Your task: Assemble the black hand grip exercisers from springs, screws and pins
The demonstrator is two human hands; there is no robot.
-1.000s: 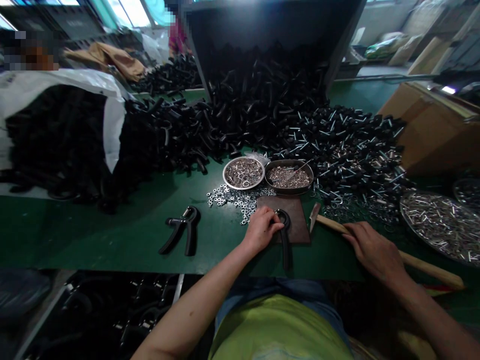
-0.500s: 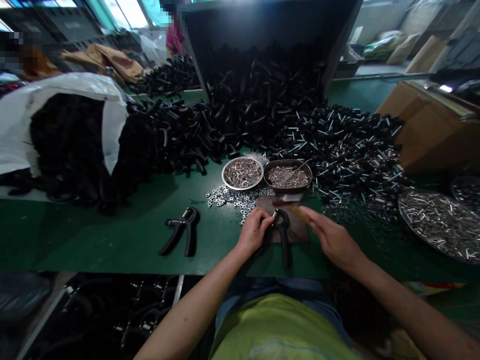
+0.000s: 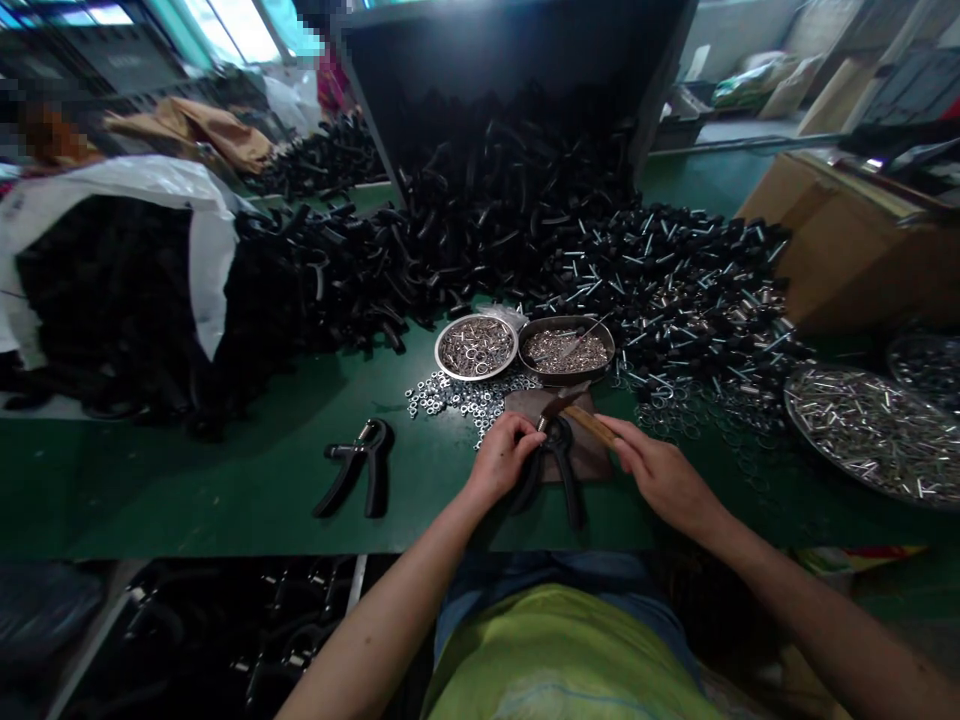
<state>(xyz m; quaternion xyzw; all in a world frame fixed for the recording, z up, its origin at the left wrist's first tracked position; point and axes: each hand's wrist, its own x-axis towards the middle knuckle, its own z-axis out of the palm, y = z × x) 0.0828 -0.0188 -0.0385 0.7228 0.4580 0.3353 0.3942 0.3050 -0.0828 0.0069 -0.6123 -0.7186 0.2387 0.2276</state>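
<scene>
Green tabletop (image 3: 232, 490) stretches across the lower left, its front edge crossing below centre. At lower centre, the left hand (image 3: 504, 460) pinches a black grip (image 3: 571, 490) partly on a flat plate (image 3: 592, 463); the right hand (image 3: 664, 480) clasps a hammer (image 3: 594, 426), head at the grip's top. Mid-frame, a round bowl (image 3: 477, 378) holds metal pins (image 3: 465, 342), an oval tin (image 3: 566, 379) small metal bits (image 3: 553, 350); far right, a tray (image 3: 808, 446) of pins.

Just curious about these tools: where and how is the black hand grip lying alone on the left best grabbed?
Probably take the hand grip by its right leg, from the near edge of the table: thick and nearly straight, it points that way; the spring sits at the far end.
</scene>
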